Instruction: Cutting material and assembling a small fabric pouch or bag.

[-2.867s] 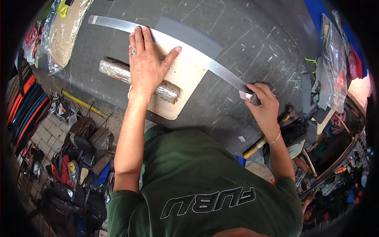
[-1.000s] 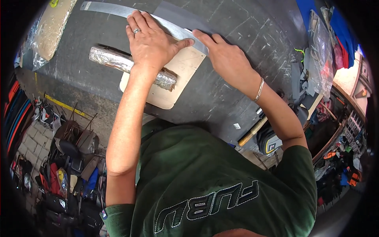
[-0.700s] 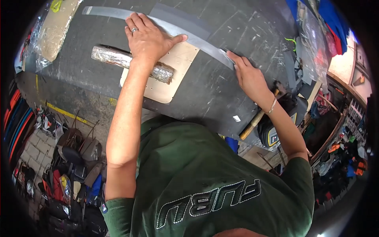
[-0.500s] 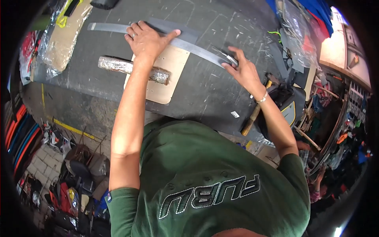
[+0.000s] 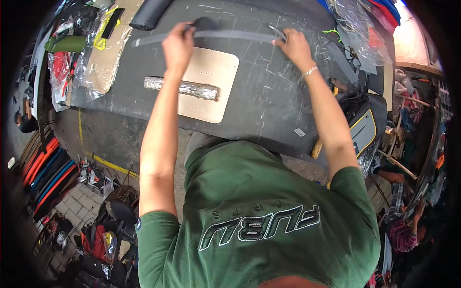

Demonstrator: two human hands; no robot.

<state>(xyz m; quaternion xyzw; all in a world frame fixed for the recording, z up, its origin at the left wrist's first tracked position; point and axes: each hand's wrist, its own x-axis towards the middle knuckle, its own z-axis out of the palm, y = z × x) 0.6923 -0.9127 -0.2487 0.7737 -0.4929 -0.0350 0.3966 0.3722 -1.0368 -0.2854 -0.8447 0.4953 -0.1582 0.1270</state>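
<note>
My left hand (image 5: 177, 50) pinches a small dark grey sheet (image 5: 206, 23), raised and smeared by motion, above a long steel ruler (image 5: 230, 34). In my right hand (image 5: 295, 49) is a slim silver pen-like tool (image 5: 277, 32), its tip pointing up and left; whether it is a marker or a blade I cannot tell. The right fingertips are at the ruler's right end. Nearer to me lies a pale board (image 5: 224, 79) with rounded corners and small holes. Across it rests a bar wrapped in shiny tape (image 5: 204, 91), partly hidden by my left forearm.
A dark roll (image 5: 149, 13) and plastic-wrapped board (image 5: 106, 72) lie at the table's far left. On the right are a hammer (image 5: 318, 146), partly behind my forearm, a black bag (image 5: 360, 132) and clear plastic (image 5: 357, 33). A person (image 5: 406, 235) is at the lower right.
My left hand has gone from lying spread on the ruler to pinching the grey sheet, now lifted from under it. The ruler has shifted away from the pale board. My right hand keeps the silver tool.
</note>
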